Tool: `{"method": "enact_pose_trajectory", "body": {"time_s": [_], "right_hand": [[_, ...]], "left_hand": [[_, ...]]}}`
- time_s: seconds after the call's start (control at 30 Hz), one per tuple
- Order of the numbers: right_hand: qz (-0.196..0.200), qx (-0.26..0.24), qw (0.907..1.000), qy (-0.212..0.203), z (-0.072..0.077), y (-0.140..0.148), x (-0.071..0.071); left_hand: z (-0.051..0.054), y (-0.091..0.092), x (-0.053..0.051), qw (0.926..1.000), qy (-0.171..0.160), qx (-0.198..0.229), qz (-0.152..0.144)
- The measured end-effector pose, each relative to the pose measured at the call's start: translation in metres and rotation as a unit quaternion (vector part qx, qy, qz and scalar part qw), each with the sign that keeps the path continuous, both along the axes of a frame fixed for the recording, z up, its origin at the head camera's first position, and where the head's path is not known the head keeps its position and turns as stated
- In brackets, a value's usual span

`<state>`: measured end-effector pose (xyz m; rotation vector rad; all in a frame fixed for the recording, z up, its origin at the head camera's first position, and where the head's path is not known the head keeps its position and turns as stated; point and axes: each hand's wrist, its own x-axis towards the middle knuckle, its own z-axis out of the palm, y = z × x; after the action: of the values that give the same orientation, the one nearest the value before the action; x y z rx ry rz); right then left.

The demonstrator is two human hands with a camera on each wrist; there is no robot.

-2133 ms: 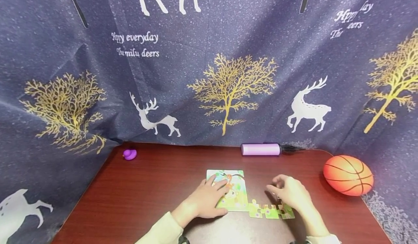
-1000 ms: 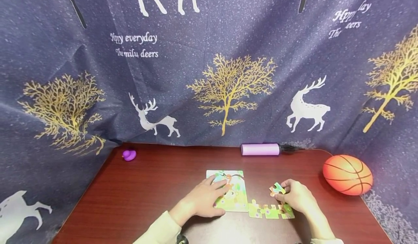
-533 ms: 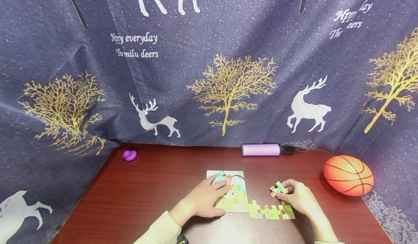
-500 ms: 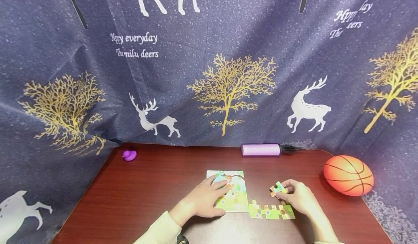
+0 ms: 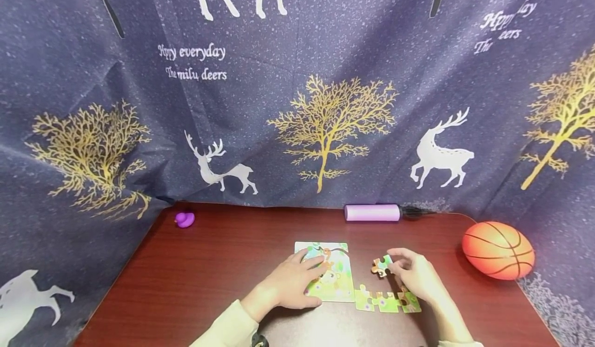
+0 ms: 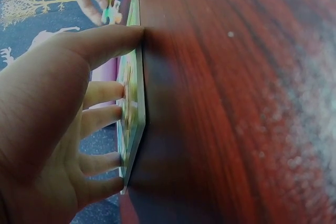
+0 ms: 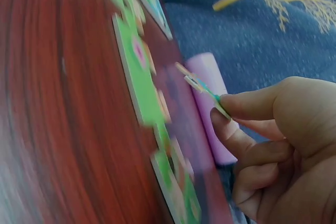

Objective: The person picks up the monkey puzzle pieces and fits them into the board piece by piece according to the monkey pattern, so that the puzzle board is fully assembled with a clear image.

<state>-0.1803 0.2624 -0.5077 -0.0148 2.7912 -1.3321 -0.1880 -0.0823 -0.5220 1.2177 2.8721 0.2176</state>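
My right hand point(image 5: 416, 273) pinches a jigsaw puzzle piece point(image 5: 382, 266) by its edge, between thumb and finger. In the right wrist view the puzzle piece point(image 7: 202, 87) is seen nearly edge-on, above the table. Below it lies a joined row of green puzzle pieces point(image 5: 389, 302), just right of a rectangular picture board point(image 5: 343, 280) with an animal print. Fingers spread, my left hand point(image 5: 295, 280) rests on the board's left part and covers some of the picture. The left wrist view shows its thumb and fingertips touching the board point(image 6: 134, 108).
A purple hand pump point(image 5: 372, 213) lies at the table's back edge. An orange basketball point(image 5: 498, 250) sits at the right, and a purple rubber duck point(image 5: 185, 219) stands at the back left. A dark curtain printed with deer hangs behind the table point(image 5: 223, 254).
My right hand first hovered over the pieces, then came to hold up the puzzle piece. Since half a second ago the piece has turned and shifted slightly left. My left hand stays on the board.
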Motion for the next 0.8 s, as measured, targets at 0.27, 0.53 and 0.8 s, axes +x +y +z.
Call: {"method": "enact_pose_trajectory", "body": {"time_s": [0.27, 0.53, 0.8], "right_hand": [[0.005, -0.011, 0.9998, 0.013, -0.007, -0.042, -0.006], [0.005, -0.042, 0.9991, -0.001, -0.01, -0.077, -0.01], [-0.003, -0.046, 0.9989, -0.01, -0.012, -0.092, -0.007]], "left_hand": [[0.0, 0.0, 0.0, 1.0, 0.002, -0.005, 0.0], [0.0, 0.0, 0.0, 1.0, 0.0, -0.006, 0.001], [0.003, -0.001, 0.002, 0.9998, 0.016, 0.0, -0.011]]}}
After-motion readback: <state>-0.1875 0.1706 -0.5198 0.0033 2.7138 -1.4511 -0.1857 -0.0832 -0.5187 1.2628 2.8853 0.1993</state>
